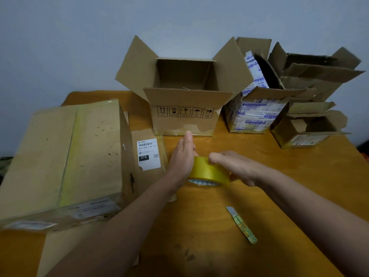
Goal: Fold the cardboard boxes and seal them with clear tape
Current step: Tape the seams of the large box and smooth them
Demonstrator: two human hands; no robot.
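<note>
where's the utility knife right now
In the head view, the utility knife lies on the table, right of centre, just nearer than the tape roll.

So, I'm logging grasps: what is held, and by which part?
The tape roll: the right hand grips its outer band, thumb on top; the left hand presses flat against its left side.
</note>
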